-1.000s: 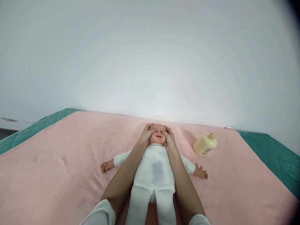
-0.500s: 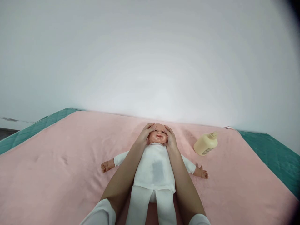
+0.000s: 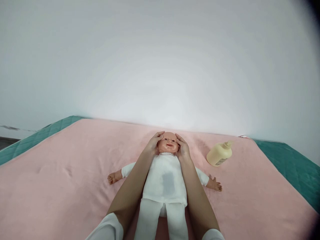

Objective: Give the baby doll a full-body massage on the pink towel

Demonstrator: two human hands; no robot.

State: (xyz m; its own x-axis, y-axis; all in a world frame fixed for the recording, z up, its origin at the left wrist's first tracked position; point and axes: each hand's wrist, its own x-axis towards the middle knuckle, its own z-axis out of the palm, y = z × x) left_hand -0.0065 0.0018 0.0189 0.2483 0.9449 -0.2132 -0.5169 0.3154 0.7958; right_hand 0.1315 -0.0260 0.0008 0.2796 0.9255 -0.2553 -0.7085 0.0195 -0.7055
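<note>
A baby doll in a white top and trousers lies on its back, with its arms spread out to the sides. My left hand is cupped against the left side of its head, fingers curved round the temple. On the opposite side my right hand lies curved against the head in the same way. Between them the head is held, its face turned up. Parts of my fingers are hidden behind the head. A grey-blue patch marks the front of the doll's top.
To the right of the doll, a pale yellow pump bottle leans on the pink blanket. Under the blanket a green quilted cover shows at both sides. A white wall rises behind the far edge.
My hands have shifted slightly outward along the sides of the doll's head, with the thumbs now nearer its temples. The doll and the bottle stay in place.
</note>
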